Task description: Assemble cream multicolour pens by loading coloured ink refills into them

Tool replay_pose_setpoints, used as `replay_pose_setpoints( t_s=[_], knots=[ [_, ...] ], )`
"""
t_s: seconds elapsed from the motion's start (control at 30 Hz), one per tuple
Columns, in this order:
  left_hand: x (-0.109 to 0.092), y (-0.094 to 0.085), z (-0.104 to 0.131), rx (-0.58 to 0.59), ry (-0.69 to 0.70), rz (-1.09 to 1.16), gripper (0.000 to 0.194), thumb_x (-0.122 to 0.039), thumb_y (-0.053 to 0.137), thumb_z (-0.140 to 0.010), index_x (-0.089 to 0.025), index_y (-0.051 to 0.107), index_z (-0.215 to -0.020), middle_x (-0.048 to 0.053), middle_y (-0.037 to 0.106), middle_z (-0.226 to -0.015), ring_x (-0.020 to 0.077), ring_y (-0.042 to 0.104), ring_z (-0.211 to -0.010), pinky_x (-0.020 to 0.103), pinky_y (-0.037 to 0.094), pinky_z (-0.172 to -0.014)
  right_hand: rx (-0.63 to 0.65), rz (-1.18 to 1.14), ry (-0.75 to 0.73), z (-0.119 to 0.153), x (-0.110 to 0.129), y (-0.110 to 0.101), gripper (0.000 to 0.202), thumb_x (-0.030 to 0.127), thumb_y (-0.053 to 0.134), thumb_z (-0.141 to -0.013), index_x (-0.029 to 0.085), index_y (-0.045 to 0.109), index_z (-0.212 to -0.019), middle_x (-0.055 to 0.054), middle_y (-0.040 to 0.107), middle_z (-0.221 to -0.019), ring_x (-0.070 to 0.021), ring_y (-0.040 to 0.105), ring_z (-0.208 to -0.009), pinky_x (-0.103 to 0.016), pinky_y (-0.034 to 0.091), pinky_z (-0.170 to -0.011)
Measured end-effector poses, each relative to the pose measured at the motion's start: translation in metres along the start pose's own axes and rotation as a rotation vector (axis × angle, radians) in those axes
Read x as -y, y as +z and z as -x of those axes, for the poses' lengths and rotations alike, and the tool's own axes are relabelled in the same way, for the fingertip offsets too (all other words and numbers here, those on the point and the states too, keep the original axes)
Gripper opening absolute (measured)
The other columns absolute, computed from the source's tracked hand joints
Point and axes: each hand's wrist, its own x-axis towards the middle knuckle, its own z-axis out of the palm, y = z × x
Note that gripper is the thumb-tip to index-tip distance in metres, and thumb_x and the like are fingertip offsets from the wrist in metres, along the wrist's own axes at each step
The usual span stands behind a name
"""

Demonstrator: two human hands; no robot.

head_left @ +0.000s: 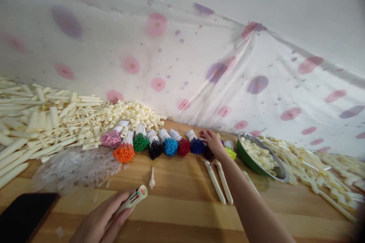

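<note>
Flower-print sheet [171, 64] across the back, pale wood table [176, 201] below it. Left hand [95, 218] closed round a cream barrel [129, 203], thumb and fingers on its sides, no gap; the barrel is near the front edge of the view, clear of the table as far as can be judged, with a small cone [152, 180] lying just beyond. Right hand [212, 143] reaches out to the row of rod bundles, over the dark bundle [209, 154], between the blue bundle [196, 145] and the yellow bundle [230, 153]. Fingers look partly spread; tips hard to make out, so cannot tell whether they have hold of anything. Step in hand, by my reading: choosing a coloured rod, the barrel partly filled, red and blue showing at its slots. Such a pick calls for a fine pinch on a single rod, its neighbours left undisturbed, and a steady left hand. Barrel's open mouth points up and to the right, away from the palm; long axis slants from lower left to upper right, tilted, the other end hidden in the hand.
</note>
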Motion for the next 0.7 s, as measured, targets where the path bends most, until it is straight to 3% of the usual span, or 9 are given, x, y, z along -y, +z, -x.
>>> replay_pose_setpoints(
  t_s=[0.17, 0.37, 0.53, 0.7],
  knots=[
    [0.000, 0.002, -0.004, -0.012, -0.011, 0.008, 0.032, -0.029, 0.051, -0.086, -0.039, 0.050, -0.117, -0.008, 0.074, -0.104, 0.0161, 0.073, -0.084, 0.016, 0.056, -0.072, -0.052, 0.186, 0.093, 0.017, 0.012, -0.008, 0.024, 0.032, 0.051, -0.091, 0.014, 0.057, -0.105, -0.005, 0.062, -0.099, -0.0164, 0.062, -0.082, -0.036, 0.051, -0.074],
    [-0.001, 0.002, 0.000, 0.040, -0.074, 0.017, 0.028, -0.030, 0.054, -0.085, -0.034, 0.054, -0.113, -0.006, 0.074, -0.106, 0.0167, 0.071, -0.090, 0.016, 0.055, -0.074, 0.015, 0.390, 0.120, 0.030, 0.042, 0.005, 0.028, 0.035, 0.050, -0.090, 0.015, 0.056, -0.109, -0.006, 0.061, -0.103, -0.0192, 0.060, -0.090, -0.040, 0.049, -0.080],
    [-0.006, -0.004, -0.001, 0.061, -0.105, 0.036, 0.026, -0.028, 0.054, -0.085, -0.032, 0.057, -0.110, -0.005, 0.074, -0.105, 0.0155, 0.071, -0.090, 0.015, 0.054, -0.075, 0.131, 0.459, 0.209, 0.017, 0.055, 0.010, 0.029, 0.031, 0.052, -0.090, 0.015, 0.054, -0.114, -0.008, 0.058, -0.111, -0.0206, 0.059, -0.094, -0.042, 0.049, -0.081],
    [-0.011, -0.007, -0.007, 0.024, -0.075, 0.027, 0.026, -0.027, 0.058, -0.082, -0.030, 0.058, -0.107, -0.005, 0.075, -0.101, 0.0150, 0.072, -0.087, 0.014, 0.055, -0.072, 0.269, 0.381, 0.262, -0.003, 0.056, 0.006, 0.027, 0.030, 0.053, -0.090, 0.015, 0.054, -0.113, -0.007, 0.059, -0.111, -0.0195, 0.060, -0.092, -0.039, 0.051, -0.077]
  ],
)
